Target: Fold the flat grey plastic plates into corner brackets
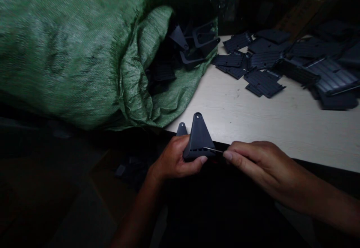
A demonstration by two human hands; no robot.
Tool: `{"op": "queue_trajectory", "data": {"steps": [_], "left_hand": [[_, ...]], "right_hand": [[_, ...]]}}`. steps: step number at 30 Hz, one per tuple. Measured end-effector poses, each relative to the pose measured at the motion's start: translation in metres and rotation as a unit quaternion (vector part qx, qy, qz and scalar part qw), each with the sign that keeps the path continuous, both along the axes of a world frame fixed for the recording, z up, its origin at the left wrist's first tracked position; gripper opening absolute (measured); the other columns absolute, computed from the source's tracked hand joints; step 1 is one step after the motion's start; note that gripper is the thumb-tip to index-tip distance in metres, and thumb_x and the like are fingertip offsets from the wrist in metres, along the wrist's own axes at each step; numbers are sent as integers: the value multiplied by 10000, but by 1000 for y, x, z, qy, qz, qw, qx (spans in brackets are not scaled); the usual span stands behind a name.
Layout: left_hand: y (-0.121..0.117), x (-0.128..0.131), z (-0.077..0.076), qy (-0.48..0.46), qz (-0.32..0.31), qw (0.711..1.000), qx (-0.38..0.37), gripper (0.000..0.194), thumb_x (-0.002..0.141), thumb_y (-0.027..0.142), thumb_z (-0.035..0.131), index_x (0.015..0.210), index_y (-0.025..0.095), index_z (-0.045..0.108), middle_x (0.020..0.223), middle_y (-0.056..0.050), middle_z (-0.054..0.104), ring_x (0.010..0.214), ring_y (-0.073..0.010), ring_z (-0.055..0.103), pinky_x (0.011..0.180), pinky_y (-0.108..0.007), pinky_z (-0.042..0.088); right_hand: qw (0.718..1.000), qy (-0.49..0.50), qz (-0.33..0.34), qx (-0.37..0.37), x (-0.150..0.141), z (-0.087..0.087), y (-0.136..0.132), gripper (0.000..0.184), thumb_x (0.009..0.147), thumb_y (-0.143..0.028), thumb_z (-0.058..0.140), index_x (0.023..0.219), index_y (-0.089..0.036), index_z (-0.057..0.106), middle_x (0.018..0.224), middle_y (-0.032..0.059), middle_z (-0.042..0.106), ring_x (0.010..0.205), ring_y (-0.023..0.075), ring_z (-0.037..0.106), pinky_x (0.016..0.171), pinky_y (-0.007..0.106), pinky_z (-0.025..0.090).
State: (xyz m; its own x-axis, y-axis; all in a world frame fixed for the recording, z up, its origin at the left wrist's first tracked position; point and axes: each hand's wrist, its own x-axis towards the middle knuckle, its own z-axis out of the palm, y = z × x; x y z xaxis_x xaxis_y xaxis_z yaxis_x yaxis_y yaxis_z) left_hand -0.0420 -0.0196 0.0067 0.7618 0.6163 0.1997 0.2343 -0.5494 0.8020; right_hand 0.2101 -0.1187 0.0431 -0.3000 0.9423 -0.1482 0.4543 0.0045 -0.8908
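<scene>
Two hands: my left hand (174, 158) grasped one dark triangular bracket (198, 137); my right hand (253, 162) pinched one metal pin (213, 150).

And here's a pale, scuffed counter (247, 117) running off to the right, a bulging green woven sack (62, 53) slumped against it, and the floor (42, 210) sunk in deep shadow. Very dim room!

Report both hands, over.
Left hand gripping triangular dark plastic bracket. Right hand pinching thin metal pick at its slotted edge. Green woven sack apart from hands.
</scene>
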Motion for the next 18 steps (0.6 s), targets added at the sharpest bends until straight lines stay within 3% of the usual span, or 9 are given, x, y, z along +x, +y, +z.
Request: {"op": "queue_trajectory", "data": {"steps": [11, 18], "left_hand": [[5, -2, 3, 61, -40, 996, 42, 176, 898, 300, 684, 836, 182, 569, 736, 24, 557, 650, -118, 498, 621, -265, 358], [8, 0, -2, 59, 6, 992, 112, 261, 884, 324, 698, 750, 194, 515, 656, 40, 495, 582, -109, 453, 573, -273, 307]], "right_hand": [[996, -74, 47, 36, -5, 8, 11, 295, 1079, -328, 532, 880, -263, 740, 757, -37, 705, 651, 131, 640, 625, 250, 406], [980, -144, 1, 135, -17, -1, 4, 288, 1089, -265, 490, 959, -216, 743, 815, 28, 729, 701, 184, 682, 667, 285, 437]]}}
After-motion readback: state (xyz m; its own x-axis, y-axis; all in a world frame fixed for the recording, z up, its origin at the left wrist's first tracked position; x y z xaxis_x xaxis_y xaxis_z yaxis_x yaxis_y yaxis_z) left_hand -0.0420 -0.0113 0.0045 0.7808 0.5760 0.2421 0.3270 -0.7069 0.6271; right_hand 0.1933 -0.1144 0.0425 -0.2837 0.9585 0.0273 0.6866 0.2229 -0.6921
